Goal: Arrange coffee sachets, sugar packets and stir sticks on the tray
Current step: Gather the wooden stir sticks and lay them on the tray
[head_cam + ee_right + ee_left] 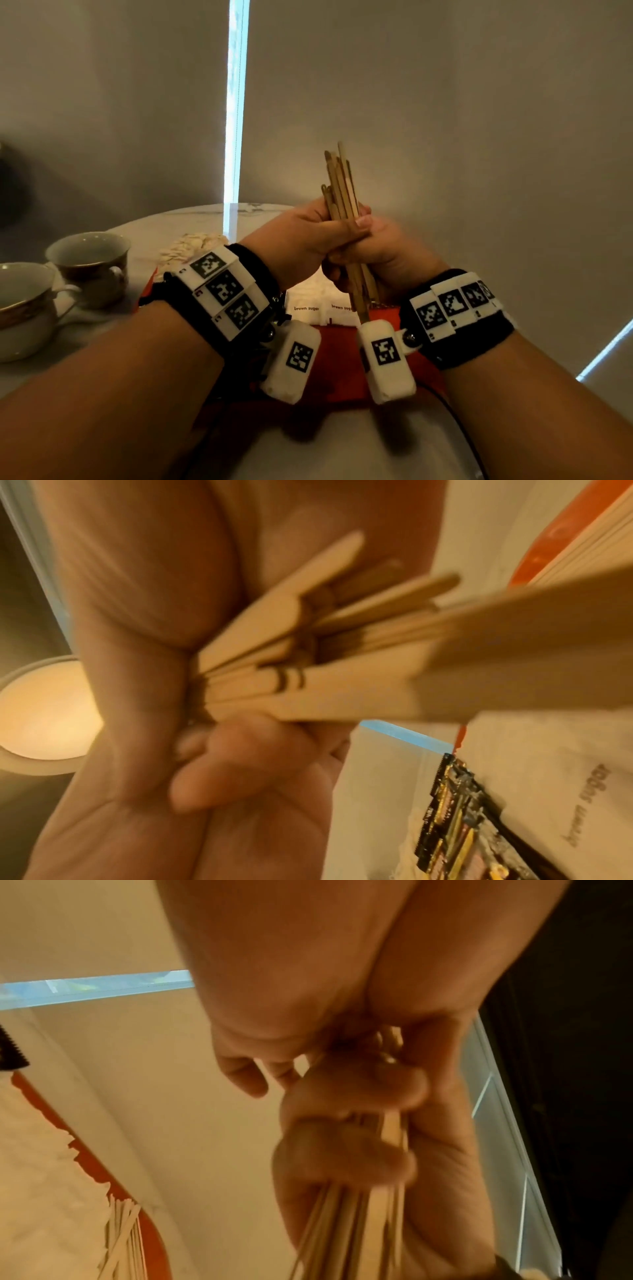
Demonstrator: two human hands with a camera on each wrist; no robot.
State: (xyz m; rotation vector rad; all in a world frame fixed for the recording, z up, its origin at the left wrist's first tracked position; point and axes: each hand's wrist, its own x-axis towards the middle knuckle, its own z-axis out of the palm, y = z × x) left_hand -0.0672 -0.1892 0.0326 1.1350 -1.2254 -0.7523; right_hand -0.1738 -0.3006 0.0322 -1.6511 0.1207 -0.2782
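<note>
Both hands hold one bundle of wooden stir sticks upright above the red tray. My left hand grips the bundle near its middle, thumb across the front. Just below it, my right hand is wrapped round the lower part. In the right wrist view the sticks fan out of the fist. White brown sugar packets lie on the tray under the hands. Black and gold coffee sachets lie beside a sugar packet. Further loose sticks rest at the tray's orange rim.
Two white cups with gold rims stand on the round pale table to the left of the tray. A pale crumpled pile lies behind the tray. Blinds close off the back.
</note>
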